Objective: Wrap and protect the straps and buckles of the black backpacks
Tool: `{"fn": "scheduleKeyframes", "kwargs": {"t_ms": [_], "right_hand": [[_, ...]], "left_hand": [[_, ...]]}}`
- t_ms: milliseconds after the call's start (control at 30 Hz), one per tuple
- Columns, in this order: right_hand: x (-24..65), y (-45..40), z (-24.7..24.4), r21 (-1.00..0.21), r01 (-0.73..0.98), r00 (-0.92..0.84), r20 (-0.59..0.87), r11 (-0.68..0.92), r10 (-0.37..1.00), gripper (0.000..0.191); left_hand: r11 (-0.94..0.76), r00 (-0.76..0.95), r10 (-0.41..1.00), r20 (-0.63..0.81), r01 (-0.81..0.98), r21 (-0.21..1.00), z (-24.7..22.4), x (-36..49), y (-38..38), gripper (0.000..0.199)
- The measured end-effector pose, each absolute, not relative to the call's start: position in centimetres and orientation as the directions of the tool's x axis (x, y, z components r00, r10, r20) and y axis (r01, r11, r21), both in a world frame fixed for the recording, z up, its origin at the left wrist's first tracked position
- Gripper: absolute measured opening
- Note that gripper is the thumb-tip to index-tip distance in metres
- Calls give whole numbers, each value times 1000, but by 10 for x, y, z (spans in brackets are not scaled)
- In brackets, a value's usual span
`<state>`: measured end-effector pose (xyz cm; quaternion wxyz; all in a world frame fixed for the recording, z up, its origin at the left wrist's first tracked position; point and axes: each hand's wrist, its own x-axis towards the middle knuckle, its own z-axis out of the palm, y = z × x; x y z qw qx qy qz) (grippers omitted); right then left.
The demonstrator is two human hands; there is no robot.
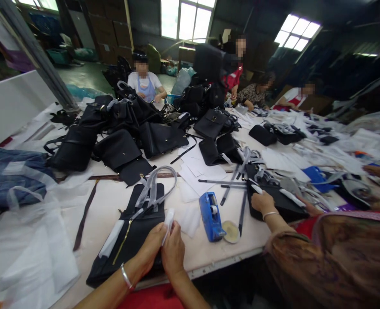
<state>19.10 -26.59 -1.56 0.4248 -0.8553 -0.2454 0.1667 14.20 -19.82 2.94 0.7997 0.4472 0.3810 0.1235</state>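
The left hand and right hand meet in a pinch, each grip closed on a piece of white wrapping; what lies inside the wrapping is hidden. They work at the right edge of a black backpack, which lies on the tabletop at its near edge. A gold zipper runs slantwise along the backpack, with a second white wrap left of it. Film-wrapped straps loop up from the far end.

To the left lies a narrow dark strip. Right of the hands, thin white sheets lie near a blue tape dispenser, with a pale yellowish disc just beside it. Further right, a co-worker's hand with a bangle rests at a white wrap on another black bag.

Beyond, many black bags are heaped across the tabletop, and a person in a blue apron sits behind them.
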Motion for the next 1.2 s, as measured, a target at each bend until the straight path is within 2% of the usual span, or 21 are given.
{"fn": "scheduleKeyframes", "kwargs": {"t_ms": [100, 200, 367, 467, 533, 567, 633, 667, 733, 800, 1133, 1200], "right_hand": [[190, -264, -28, -700, 461, 801, 63, -545, 596, 40], [185, -268, -41, -623, 581, 749, 156, -524, 644, 48], [189, -302, -25, -642, 683, 567, 165, -349, 807, 72], [225, -339, -2, -661, 705, 479, 176, -257, 860, 64], [266, -364, 6, -672, 639, 642, 198, -374, 740, 45], [288, -376, 7, -679, 555, 769, 199, -480, 608, 36], [330, -395, 2, -668, 351, 916, 99, -656, 389, 28], [347, -401, -4, -660, 274, 937, 20, -700, 348, 26], [369, -410, -16, -647, 186, 933, -119, -739, 339, 23], [378, -412, -27, -656, 154, 916, -186, -739, 356, 23], [373, -417, -19, -720, 118, 928, -165, -684, 334, 28], [368, -426, -19, -769, 70, 923, -192, -636, 334, 27]], "left_hand": [[623, 670, 516, -534, 135, 771, 23, 146, -196, 27], [696, 688, 419, -592, 175, 696, 14, 148, -192, 25], [718, 672, 381, -636, 218, 661, 7, 153, -189, 26], [701, 616, 434, -657, 227, 676, 8, 153, -188, 28], [680, 584, 460, -668, 252, 688, 8, 152, -188, 30], [669, 583, 463, -668, 266, 695, 8, 151, -188, 32], [646, 595, 465, -656, 278, 711, 8, 149, -188, 34], [637, 603, 465, -648, 280, 718, 8, 149, -189, 35], [623, 614, 467, -636, 282, 730, 9, 150, -190, 36], [614, 615, 472, -631, 283, 736, 11, 152, -192, 36], [614, 610, 475, -634, 286, 736, 6, 150, -194, 39], [601, 620, 480, -620, 282, 748, 5, 150, -194, 39]]}}
